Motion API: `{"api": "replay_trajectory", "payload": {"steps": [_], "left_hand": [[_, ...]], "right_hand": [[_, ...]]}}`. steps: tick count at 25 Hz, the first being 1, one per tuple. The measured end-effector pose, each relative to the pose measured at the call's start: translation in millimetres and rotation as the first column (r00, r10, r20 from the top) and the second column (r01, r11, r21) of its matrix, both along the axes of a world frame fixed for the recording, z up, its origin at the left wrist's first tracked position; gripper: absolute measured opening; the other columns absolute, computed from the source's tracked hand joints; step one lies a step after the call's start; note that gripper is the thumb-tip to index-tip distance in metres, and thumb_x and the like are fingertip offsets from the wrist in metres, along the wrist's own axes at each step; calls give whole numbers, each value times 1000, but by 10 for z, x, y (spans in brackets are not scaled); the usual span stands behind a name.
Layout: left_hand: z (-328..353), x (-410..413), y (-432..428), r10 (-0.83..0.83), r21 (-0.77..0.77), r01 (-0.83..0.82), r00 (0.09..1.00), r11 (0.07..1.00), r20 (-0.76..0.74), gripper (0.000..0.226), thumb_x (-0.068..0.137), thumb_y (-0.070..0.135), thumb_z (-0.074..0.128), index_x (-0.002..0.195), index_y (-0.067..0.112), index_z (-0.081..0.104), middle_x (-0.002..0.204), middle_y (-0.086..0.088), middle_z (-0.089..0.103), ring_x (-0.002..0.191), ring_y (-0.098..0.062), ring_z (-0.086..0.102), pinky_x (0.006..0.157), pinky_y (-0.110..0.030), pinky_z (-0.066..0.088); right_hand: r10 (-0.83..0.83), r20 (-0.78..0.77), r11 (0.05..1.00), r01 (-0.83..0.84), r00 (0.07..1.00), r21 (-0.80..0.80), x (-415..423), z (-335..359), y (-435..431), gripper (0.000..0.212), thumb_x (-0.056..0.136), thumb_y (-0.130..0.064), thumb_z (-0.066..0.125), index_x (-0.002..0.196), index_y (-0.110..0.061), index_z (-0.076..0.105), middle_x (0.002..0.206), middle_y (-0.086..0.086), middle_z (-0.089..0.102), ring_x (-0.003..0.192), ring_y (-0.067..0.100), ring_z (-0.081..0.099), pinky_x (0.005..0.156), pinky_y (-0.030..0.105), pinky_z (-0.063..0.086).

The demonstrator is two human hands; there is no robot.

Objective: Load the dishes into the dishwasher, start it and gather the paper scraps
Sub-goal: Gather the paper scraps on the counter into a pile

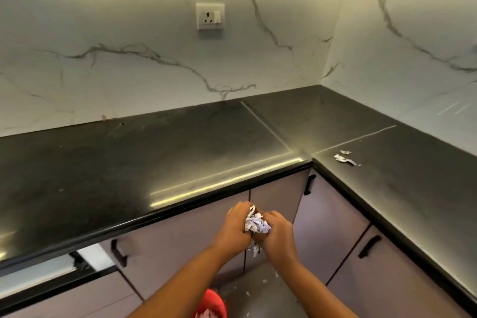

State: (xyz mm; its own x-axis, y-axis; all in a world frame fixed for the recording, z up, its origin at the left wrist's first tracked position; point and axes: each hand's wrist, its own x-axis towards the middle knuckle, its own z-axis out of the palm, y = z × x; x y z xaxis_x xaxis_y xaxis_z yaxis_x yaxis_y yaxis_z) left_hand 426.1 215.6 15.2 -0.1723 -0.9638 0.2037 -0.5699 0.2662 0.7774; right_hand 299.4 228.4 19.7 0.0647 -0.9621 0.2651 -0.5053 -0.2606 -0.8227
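Observation:
My left hand and my right hand are pressed together in front of the counter edge, both gripping a crumpled wad of white paper scraps. A small scrap hangs below the hands. More torn paper scraps lie on the black countertop to the right of the corner. Tiny white bits are scattered on the floor. A red bin with white paper in it stands on the floor below my left forearm.
The L-shaped black counter wraps from left to right around an inner corner. Mauve cabinet doors with black handles sit beneath it. A wall socket is on the marble backsplash. A white appliance front shows at lower left.

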Motion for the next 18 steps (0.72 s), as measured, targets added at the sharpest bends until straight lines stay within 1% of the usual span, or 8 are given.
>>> {"api": "replay_trajectory", "payload": {"steps": [2, 5, 9, 11, 12, 14, 16, 18], "left_hand": [[-156, 413, 88, 27, 73, -27, 1000, 997, 8, 26, 64, 9, 44, 87, 1, 55, 85, -7, 52, 81, -25, 49, 69, -39, 39], [-377, 1033, 231, 56, 202, -59, 998, 978, 19, 31, 65, 11, 43, 92, 2, 55, 89, -7, 52, 85, -25, 49, 72, -40, 40], [-725, 1581, 294, 73, 350, -68, 997, 934, -1, 22, 69, 8, 46, 90, 7, 53, 88, -5, 51, 84, -21, 50, 72, -42, 44], [-895, 1703, 284, 44, 416, -39, 999, 909, -2, 19, 73, 3, 48, 89, 9, 53, 89, -4, 52, 84, -18, 51, 72, -37, 45], [-979, 1724, 267, 34, 447, -25, 999, 894, -11, 16, 74, 3, 48, 88, 10, 52, 88, -4, 53, 83, -17, 51, 70, -35, 45], [-1196, 1731, 237, 31, 517, -8, 999, 856, -34, 10, 80, 3, 52, 86, 11, 52, 85, -5, 55, 81, -15, 53, 69, -28, 46], [-1466, 1712, 207, 59, 562, -20, 997, 827, -51, 13, 84, 4, 54, 96, 10, 55, 91, -7, 57, 86, -14, 56, 73, -21, 47], [-1790, 1693, 175, 82, 620, -43, 996, 783, -35, 25, 85, 10, 56, 109, 17, 55, 103, 1, 59, 97, -11, 57, 85, -18, 48]], "right_hand": [[20, 19, 996, -22, 1000, 87, 403, -140, 74, 38, 70, -3, 67, 53, -32, 51, 64, -3, 50, 55, 3, 50, 49, 11, 36], [61, 20, 980, -64, 998, 191, 998, -341, 190, 47, 68, 4, 69, 51, -35, 49, 64, -6, 46, 59, -4, 52, 48, 9, 35], [50, 7, 946, -50, 999, 322, 1567, -634, 224, 26, 67, 5, 72, 65, -20, 65, 64, -13, 46, 64, -10, 54, 50, 4, 34], [4, 15, 928, -9, 1000, 373, 1702, -809, 259, 32, 64, 6, 72, 75, -24, 67, 65, -14, 47, 65, -10, 55, 52, 3, 35], [-10, 19, 917, 1, 1000, 399, 1737, -899, 257, 31, 63, 8, 70, 71, -22, 69, 66, -13, 48, 67, -11, 55, 53, 3, 35], [-16, -7, 892, 18, 1000, 452, 1766, -1124, 241, 29, 63, 10, 68, 79, -14, 74, 69, -14, 49, 70, -14, 54, 56, 1, 35], [6, -39, 874, 14, 999, 485, 1741, -1361, 196, 34, 65, 10, 67, 91, -11, 73, 76, -18, 49, 68, -10, 54, 60, -2, 34], [30, -59, 855, 5, 998, 518, 1705, -1702, 128, 38, 67, 9, 67, 100, -10, 72, 86, -17, 51, 75, -5, 52, 66, -5, 33]]}}
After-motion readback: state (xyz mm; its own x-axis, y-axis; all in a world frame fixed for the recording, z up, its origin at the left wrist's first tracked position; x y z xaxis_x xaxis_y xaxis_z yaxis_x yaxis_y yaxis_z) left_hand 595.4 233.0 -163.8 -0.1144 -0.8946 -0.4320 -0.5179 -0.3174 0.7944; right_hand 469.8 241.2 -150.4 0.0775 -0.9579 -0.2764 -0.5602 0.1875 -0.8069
